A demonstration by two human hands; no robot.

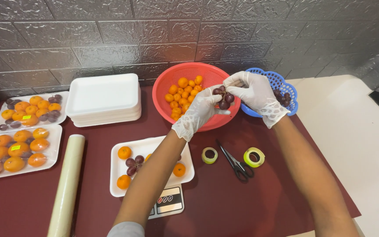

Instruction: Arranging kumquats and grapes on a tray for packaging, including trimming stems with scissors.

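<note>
Grapes (223,97): small dark bunch, pinched between gloved left hand (199,112) and right hand (253,93), held above red basket (165,83) near worktop's (224,206) back edge.

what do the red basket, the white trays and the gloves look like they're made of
Red basket: seemingly moulded plastic, slightly glossy, walls pierced with fine mesh holes. White trays: probably foam, matte, thick soft rounded rims, stacked. Gloves on the left hand and right hand: thin whitish film, likely latex or vinyl, wrinkled and faintly see-through.
</note>
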